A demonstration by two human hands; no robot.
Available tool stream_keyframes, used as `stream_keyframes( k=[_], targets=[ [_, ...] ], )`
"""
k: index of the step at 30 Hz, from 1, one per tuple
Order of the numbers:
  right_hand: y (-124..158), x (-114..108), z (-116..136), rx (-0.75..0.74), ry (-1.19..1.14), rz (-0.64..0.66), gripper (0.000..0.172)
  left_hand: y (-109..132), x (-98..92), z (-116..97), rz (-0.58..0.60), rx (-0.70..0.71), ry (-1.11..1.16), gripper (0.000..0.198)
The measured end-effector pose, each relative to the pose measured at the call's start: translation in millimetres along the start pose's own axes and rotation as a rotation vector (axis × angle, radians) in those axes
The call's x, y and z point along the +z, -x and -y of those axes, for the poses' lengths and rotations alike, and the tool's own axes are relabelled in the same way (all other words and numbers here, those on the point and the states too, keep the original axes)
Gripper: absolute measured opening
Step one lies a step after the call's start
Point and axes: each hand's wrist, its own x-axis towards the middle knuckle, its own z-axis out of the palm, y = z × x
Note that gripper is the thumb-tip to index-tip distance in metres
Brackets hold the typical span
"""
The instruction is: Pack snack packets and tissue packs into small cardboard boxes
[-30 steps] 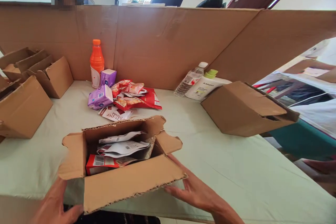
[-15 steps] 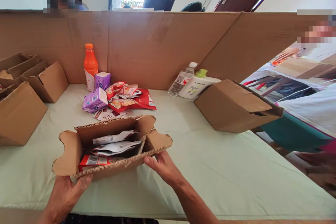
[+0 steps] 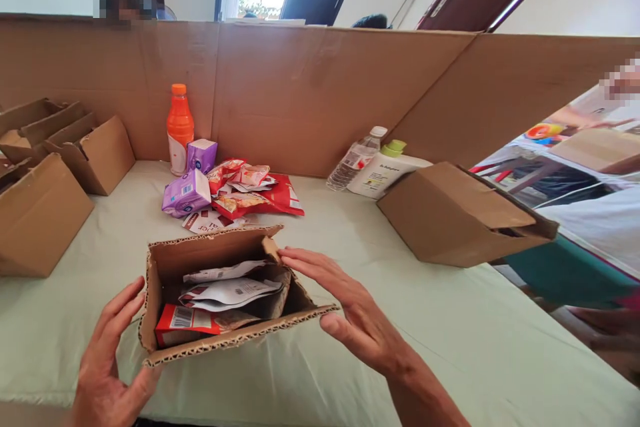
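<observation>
Cloth (image 3: 450, 340) underlies an open box (image 3: 205, 250) between left hand (image 3: 107, 357) and right hand (image 3: 360, 317)

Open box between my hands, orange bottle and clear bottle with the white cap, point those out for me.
Open box (image 3: 203, 256): head view, inside of its far wall.
Orange bottle (image 3: 181, 127): head view, middle of its body.
Clear bottle (image 3: 355, 161): head view, middle of its side.

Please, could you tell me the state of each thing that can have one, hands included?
Front cardboard box, top open, holding white packets
Left hand, open, at the box's left end
Right hand, open, at the box's right end
Orange bottle, capped, upright
Water bottle, capped, tilted
White bottle with green top, tilted
Rear left cardboard box, top open
Right cardboard box, slightly gaping
</observation>
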Motion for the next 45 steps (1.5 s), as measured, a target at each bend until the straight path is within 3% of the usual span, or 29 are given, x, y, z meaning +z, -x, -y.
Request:
stream_keyframes(
  k=[5,8,10,12,17,19,21,29,36,45],
  targets=[
    [-27,-20,3,-0.016,-0.074,0.175,0.051,-12,1.4,-2,0.04,0.189,-0.065,0.056],
    [-46,-19,4,0.056,-0.109,0.301,0.051,-21,1.6,-4,0.069,0.309,-0.157,0.054],
    [-51,-14,2,0.127,-0.151,0.313,0.053,-26,0.7,-4,0.08,0.35,-0.204,0.053],
    [-47,-8,-3,0.205,-0.251,0.222,0.054,-29,-0.9,-3,0.085,0.367,-0.225,0.05],
    [-14,-1,-28,0.28,-0.584,-0.206,0.049,-29,-2.2,-2,0.103,0.369,-0.189,0.052],
    [-2,-2,-34,0.295,-0.608,-0.292,0.043,-28,-0.9,-2,0.103,0.367,-0.179,0.056],
    [3,-4,-36,0.314,-0.597,-0.295,0.039,-28,1.0,-2,0.101,0.365,-0.167,0.057],
    [-24,-4,-20,0.228,-0.453,0.076,0.017,-28,2.2,-7,0.08,0.333,-0.163,0.042],
    [-33,-16,-12,0.083,-0.147,0.231,0.04,-32,1.4,-16,0.041,0.279,-0.165,0.04],
    [-45,-20,-10,0.055,0.036,0.356,0.047,-27,4.6,-22,-0.003,0.201,-0.187,0.035]
  ],
)
